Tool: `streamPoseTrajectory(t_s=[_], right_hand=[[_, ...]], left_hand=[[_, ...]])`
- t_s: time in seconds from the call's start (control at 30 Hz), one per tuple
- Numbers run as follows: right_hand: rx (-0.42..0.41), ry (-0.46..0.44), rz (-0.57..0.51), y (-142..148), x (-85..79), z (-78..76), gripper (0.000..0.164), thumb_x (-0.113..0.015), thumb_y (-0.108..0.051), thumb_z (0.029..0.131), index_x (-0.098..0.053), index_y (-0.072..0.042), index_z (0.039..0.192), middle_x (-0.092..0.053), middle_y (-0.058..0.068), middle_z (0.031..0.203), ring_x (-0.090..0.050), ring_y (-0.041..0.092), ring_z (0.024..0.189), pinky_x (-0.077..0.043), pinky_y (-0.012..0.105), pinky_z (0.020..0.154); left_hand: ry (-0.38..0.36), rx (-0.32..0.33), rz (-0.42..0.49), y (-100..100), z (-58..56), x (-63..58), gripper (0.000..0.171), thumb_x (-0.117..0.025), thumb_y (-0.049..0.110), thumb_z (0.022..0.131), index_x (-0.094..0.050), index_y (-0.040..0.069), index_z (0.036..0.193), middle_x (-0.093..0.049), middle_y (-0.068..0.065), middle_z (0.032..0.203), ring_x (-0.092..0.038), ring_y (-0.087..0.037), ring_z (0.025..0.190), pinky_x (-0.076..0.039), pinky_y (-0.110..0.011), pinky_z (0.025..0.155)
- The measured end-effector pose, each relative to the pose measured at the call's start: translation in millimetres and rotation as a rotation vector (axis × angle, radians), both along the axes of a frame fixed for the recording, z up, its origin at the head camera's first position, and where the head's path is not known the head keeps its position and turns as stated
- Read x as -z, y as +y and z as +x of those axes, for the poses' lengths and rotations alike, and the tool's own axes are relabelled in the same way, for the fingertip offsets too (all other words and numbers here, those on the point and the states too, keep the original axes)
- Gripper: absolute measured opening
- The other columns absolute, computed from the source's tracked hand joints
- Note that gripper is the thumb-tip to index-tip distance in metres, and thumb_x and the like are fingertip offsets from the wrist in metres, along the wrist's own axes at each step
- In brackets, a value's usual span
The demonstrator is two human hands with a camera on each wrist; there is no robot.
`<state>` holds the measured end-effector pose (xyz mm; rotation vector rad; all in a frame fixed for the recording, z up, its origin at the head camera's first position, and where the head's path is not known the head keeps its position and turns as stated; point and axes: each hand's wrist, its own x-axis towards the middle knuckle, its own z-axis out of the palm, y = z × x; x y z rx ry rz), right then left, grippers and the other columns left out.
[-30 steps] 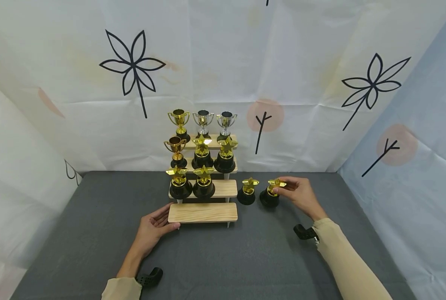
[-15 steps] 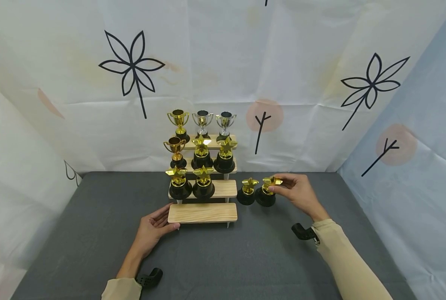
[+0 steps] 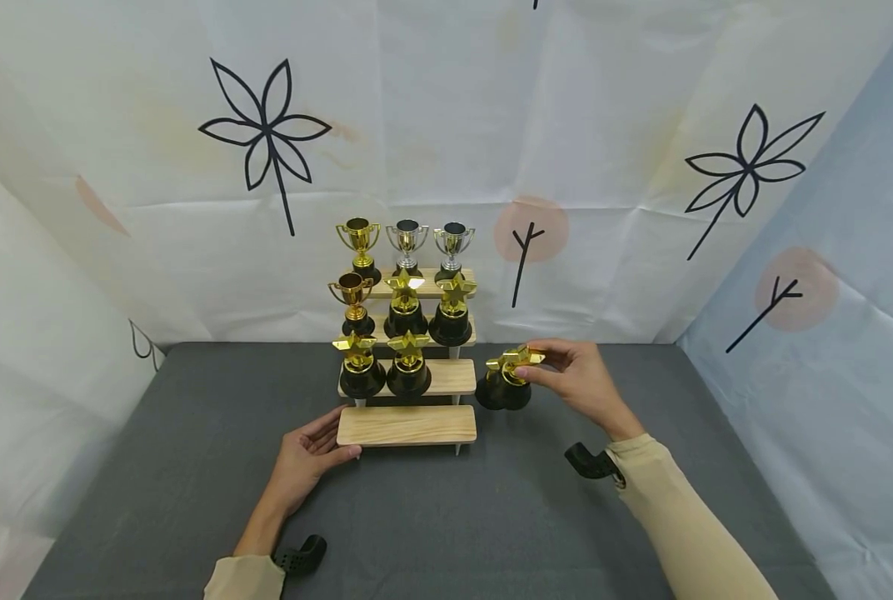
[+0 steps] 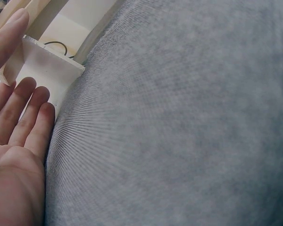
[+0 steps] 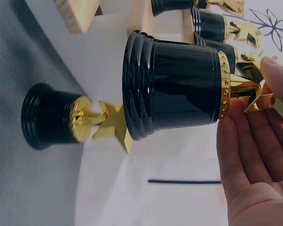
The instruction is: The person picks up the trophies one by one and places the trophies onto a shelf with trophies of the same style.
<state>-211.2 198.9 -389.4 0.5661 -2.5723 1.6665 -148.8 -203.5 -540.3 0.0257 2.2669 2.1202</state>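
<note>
My right hand [image 3: 583,388] pinches a gold star trophy with a black base [image 5: 179,84] by its star, base downward. In the head view it overlaps a second star trophy [image 3: 488,390], which stands on the table right of the stepped wooden stand [image 3: 406,426]. In the right wrist view that second trophy [image 5: 52,117] appears apart from the held one, lower down. My left hand [image 3: 301,460] holds the left end of the bottom step, thumb at the front and fingers behind; its fingertips [image 4: 24,85] are by a pale leg of the stand.
Three cup trophies, one silver cup [image 3: 407,237] among them, line the top step. A bronze cup [image 3: 352,292] and two star trophies [image 3: 452,323] occupy the step below. Two more star trophies [image 3: 409,375] fill the left and middle of the third step. A printed cloth [image 3: 611,275] hangs behind.
My right hand has carried the held star trophy leftward, from beside the standing one until the two overlap in the head view. The left hand stays at the bottom step.
</note>
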Motion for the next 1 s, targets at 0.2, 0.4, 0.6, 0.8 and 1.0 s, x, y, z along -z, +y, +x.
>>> streamPoseTrajectory(t_s=[0.2, 0.4, 0.6, 0.8, 1.0], right_hand=[[-0.023, -0.003, -0.009, -13, -3.9, -1.3, 0.035, -0.083, -0.007, 0.086, -0.073, 0.002, 0.118, -0.072, 0.016, 0.110, -0.071, 0.026, 0.102, -0.061, 0.026, 0.082], [-0.044, -0.008, -0.023, -25, -6.3, -4.6, 0.036, -0.082, -0.008, 0.087, -0.073, 0.002, 0.120, -0.072, 0.017, 0.112, -0.070, 0.028, 0.105, -0.061, 0.030, 0.085], [-0.070, -0.013, -0.045, -35, -7.1, -8.5, 0.034, -0.083, -0.008, 0.086, -0.074, 0.001, 0.118, -0.073, 0.013, 0.109, -0.070, 0.026, 0.104, -0.059, 0.045, 0.092], [-0.058, -0.011, -0.015, -44, -8.0, -10.0, 0.038, -0.084, -0.011, 0.086, -0.073, 0.002, 0.120, -0.070, 0.016, 0.121, -0.068, 0.029, 0.112, -0.058, 0.043, 0.096], [-0.080, -0.006, -0.014, -52, -7.8, -13.5, 0.038, -0.084, -0.013, 0.086, -0.073, 0.001, 0.120, -0.069, 0.017, 0.121, -0.070, 0.029, 0.105, -0.062, 0.036, 0.081]], left_hand=[[0.001, -0.002, 0.000, 0, 0.3, 0.2, 0.080, -0.087, 0.007, 0.081, -0.047, -0.005, 0.148, -0.051, -0.023, 0.147, -0.056, -0.011, 0.127, -0.049, -0.018, 0.101], [-0.003, -0.007, 0.002, 1, 0.7, -1.5, 0.080, -0.087, 0.006, 0.081, -0.046, -0.005, 0.148, -0.050, -0.023, 0.147, -0.056, -0.010, 0.126, -0.050, -0.018, 0.101], [-0.002, -0.007, 0.000, 0, 0.1, -0.2, 0.079, -0.087, 0.007, 0.081, -0.047, -0.004, 0.148, -0.051, -0.022, 0.147, -0.056, -0.009, 0.126, -0.050, -0.018, 0.101], [0.000, -0.005, 0.002, 0, 0.1, -0.8, 0.080, -0.087, 0.007, 0.081, -0.047, -0.004, 0.149, -0.050, -0.022, 0.148, -0.055, -0.016, 0.129, -0.050, -0.019, 0.101], [-0.001, -0.003, 0.004, 0, 0.3, -0.9, 0.080, -0.087, 0.007, 0.081, -0.046, -0.005, 0.149, -0.050, -0.023, 0.148, -0.054, -0.017, 0.130, -0.050, -0.019, 0.101]])
